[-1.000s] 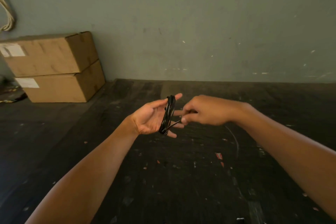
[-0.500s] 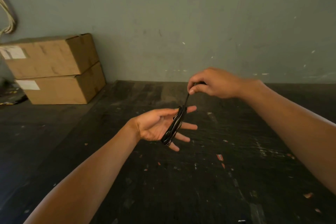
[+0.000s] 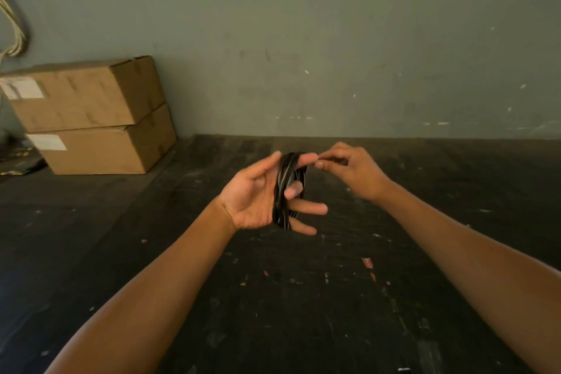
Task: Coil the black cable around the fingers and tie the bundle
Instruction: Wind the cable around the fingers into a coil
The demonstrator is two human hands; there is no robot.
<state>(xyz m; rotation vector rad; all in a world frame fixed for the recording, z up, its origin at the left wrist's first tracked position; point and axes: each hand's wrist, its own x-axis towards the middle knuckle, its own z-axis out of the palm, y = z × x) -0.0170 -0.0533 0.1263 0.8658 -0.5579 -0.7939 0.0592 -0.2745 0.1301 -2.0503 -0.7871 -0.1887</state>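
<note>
A faint gloss is seen on the smooth black cable (image 3: 283,188). The stacked boxes (image 3: 91,114) are made of matt brown cardboard with paper labels. The dark surface (image 3: 303,297) is rough, scuffed and flecked.

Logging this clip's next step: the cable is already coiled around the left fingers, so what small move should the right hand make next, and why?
Probably carry the pinched loose end down across the coil for a binding turn. The black cable sits in several loops around the open left hand; the right hand pinches something small beside the coil's top, seemingly the cable end, and no tie shows yet.
</note>
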